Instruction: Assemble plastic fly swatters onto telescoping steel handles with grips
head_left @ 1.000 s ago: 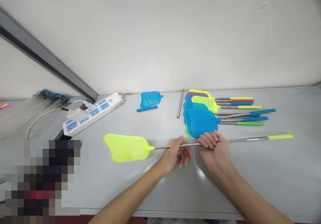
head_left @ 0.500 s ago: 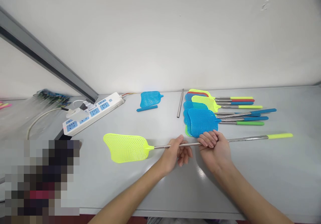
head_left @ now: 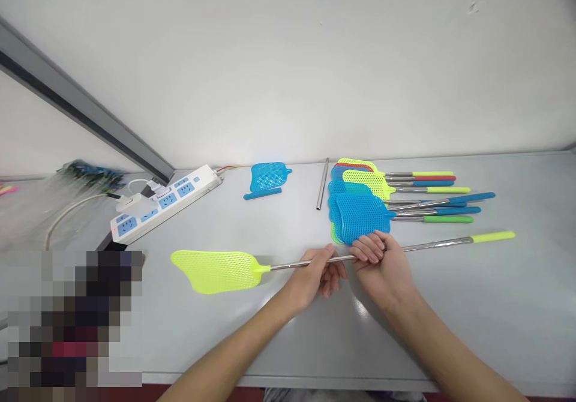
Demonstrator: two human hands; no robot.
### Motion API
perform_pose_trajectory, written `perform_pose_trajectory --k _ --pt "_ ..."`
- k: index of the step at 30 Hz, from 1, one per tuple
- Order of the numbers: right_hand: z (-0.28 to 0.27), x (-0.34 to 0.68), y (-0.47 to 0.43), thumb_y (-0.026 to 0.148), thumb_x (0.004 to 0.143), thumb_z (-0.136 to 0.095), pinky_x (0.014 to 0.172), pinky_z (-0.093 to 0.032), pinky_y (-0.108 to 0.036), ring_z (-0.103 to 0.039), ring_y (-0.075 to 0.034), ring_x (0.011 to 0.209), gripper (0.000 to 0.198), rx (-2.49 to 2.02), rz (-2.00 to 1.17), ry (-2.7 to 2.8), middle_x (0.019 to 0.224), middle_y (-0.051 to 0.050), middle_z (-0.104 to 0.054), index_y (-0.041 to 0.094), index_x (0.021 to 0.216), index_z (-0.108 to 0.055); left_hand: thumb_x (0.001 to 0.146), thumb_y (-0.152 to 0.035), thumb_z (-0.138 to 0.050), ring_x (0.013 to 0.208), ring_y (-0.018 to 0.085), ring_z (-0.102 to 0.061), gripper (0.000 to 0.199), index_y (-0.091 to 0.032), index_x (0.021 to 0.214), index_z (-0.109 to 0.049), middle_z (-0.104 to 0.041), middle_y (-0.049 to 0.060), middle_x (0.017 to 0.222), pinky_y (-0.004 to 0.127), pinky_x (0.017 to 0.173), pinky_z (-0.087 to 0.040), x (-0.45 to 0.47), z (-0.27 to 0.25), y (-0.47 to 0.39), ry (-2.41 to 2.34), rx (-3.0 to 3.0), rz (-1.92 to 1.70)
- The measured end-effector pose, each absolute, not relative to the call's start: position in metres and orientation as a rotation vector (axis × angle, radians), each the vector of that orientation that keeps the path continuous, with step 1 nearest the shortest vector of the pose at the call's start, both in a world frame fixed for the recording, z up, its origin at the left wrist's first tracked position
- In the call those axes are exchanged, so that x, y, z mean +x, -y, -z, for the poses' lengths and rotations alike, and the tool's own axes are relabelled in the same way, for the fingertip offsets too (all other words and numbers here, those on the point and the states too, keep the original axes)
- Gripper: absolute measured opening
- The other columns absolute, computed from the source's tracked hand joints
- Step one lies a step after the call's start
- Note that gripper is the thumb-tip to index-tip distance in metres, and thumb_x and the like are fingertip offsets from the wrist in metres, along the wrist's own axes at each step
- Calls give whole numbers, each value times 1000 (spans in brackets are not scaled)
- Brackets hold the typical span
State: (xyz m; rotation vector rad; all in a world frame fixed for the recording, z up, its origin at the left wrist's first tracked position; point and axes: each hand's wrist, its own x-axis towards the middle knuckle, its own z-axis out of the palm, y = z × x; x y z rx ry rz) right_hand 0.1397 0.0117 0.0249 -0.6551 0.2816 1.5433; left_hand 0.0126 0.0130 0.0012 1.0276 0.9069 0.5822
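Note:
A yellow fly swatter (head_left: 220,272) with an extended metal rod and a yellow grip lies across both my hands, its mesh head at the left and tilted. My left hand (head_left: 315,275) is closed on the rod not far from the head, thumb on top. Farther right, my right hand (head_left: 382,264) wraps its fingers round the same rod, palm up. Just beyond my right hand is a blue fly swatter (head_left: 364,217), lying on top of a pile of other swatters with blue, green, red and yellow grips.
On the grey table (head_left: 279,348), a loose blue swatter head (head_left: 269,176), a blue grip (head_left: 263,194) and a metal tube (head_left: 323,183) lie near the wall. A white power strip (head_left: 166,204) with plugged cables stands left, beside plastic bags (head_left: 85,192). A blurred-out patch covers the lower left.
The yellow swatter has shifted left through my hands and turned about its rod, so its head now looks narrower and more tilted. Both hands stay nearly in place.

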Motion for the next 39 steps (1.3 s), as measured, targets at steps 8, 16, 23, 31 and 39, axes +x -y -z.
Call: perform_pose_trajectory --k 8,16,23,31,39 --pt "-26 141 -12 13 71 -43 35 -26 -19 -21 -5 35 30 -630 -1547 -331 43 9 -15 18 52 -20 82 -46 -28 33 6 -39 50 -11 61 -56 -48 -1 42 18 36 -27 12 -2 -13 -915 1028 -581" --pt "-27 140 -13 14 72 -42 35 -26 -19 -20 -5 35 31 -633 -1555 -330 43 9 -16 18 52 -19 82 -45 -29 34 6 -40 48 -11 62 -55 -49 0 43 18 37 -28 13 -3 -13 -919 1020 -583" --pt "-26 141 -13 13 71 -42 35 -26 -19 -20 -5 36 30 -633 -1566 -324 43 8 -16 18 52 -20 82 -46 -29 34 6 -41 48 -11 62 -55 -50 0 44 18 37 -29 12 -2 -13 -931 1015 -585" --pt "-27 142 -13 12 71 -42 35 -26 -19 -19 -5 36 30 -632 -1566 -332 43 8 -15 18 52 -20 82 -45 -29 34 6 -41 47 -11 63 -55 -50 0 44 18 37 -29 12 -2 -12 -931 1012 -585" --pt "-27 141 -13 12 71 -43 35 -26 -19 -19 -5 36 30 -641 -1573 -337 44 8 -15 18 52 -19 82 -44 -30 35 6 -42 46 -12 63 -55 -50 0 45 18 38 -30 12 -4 -11 -936 1007 -585"
